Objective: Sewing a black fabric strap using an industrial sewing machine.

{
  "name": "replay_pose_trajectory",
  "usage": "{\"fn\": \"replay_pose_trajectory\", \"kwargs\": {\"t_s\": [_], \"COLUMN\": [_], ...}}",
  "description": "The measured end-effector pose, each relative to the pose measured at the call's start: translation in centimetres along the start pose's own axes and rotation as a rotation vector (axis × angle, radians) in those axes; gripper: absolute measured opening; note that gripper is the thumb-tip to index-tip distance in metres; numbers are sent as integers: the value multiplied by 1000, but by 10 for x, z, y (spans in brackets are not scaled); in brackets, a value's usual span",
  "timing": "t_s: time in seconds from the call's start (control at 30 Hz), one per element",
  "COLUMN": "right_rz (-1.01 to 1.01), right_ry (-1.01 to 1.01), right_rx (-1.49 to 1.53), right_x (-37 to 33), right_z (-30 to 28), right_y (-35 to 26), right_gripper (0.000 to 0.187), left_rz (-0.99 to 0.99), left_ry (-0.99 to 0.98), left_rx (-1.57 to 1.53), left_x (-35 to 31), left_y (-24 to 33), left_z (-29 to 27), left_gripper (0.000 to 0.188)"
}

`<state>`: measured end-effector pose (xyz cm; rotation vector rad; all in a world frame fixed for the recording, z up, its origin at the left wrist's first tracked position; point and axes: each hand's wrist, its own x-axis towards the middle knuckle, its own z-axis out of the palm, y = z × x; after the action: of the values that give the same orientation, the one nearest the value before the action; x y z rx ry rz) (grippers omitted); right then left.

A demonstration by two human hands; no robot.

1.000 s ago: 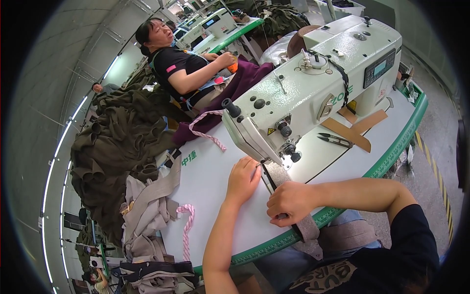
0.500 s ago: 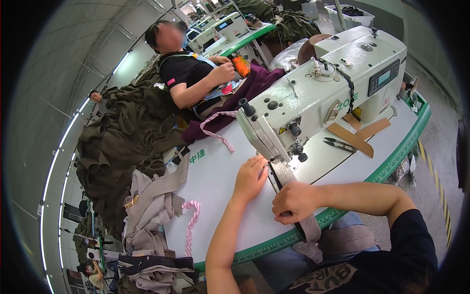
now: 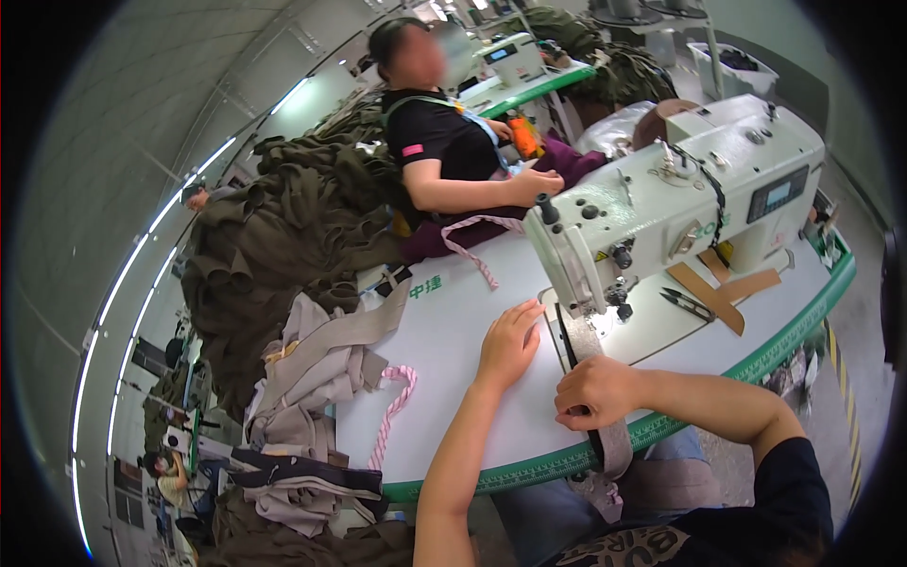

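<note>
A grey-brown fabric strip [image 3: 616, 448] with a black edge runs from under the needle area of a white sewing machine [image 3: 652, 194] toward me and hangs over the table's front edge. My right hand [image 3: 597, 392] is curled closed on this strip, just in front of the machine head. Something dark shows inside its fingers, probably part of the black edge. My left hand [image 3: 510, 348] lies open on the white tabletop, fingers stretched toward the machine, left of the strip and apart from it. The machine's light shines on the plate beside the needle.
Black thread snips [image 3: 688, 304] and tan strips [image 3: 713, 298] lie right of the needle. Pink-white striped cords [image 3: 394, 402] and beige fabric pieces [image 3: 312, 369] lie to the left. A co-worker [image 3: 444, 142] sits behind the table, near a large dark brown garment heap [image 3: 283, 227].
The view has shifted, so the whole scene sits further right and lower. My left hand has come away from the strip; my right hand keeps its hold. The co-worker's arm has moved nearer the machine.
</note>
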<state>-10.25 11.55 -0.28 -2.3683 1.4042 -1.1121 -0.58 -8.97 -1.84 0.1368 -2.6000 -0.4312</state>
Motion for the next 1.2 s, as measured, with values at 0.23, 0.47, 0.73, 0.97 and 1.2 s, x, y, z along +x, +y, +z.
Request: {"fn": "replay_pose_trajectory", "kwargs": {"t_s": [0.23, 0.47, 0.73, 0.97, 1.2], "right_rz": [-8, 34, 55, 61, 65], "right_ry": [-10, -73, -69, -77, -71], "right_rx": [-16, -49, -31, 14, -23], "right_x": [7, 10, 12, 12, 6], "right_z": [3, -4, -4, 1, -2], "right_y": [-7, -11, -9, -13, -9], "right_gripper": [16, 16, 13, 11, 10], "left_rz": [-173, -290, -301, -295, -280], "left_ry": [140, 263, 252, 231, 233], "left_rx": [53, 32, 2, 16, -16], "left_x": [-24, -26, -27, -32, -23], "left_y": [-30, -47, -48, -45, -50], "left_z": [-19, -22, -20, -20, -11], "left_gripper": [33, 32, 29, 28, 31]}}
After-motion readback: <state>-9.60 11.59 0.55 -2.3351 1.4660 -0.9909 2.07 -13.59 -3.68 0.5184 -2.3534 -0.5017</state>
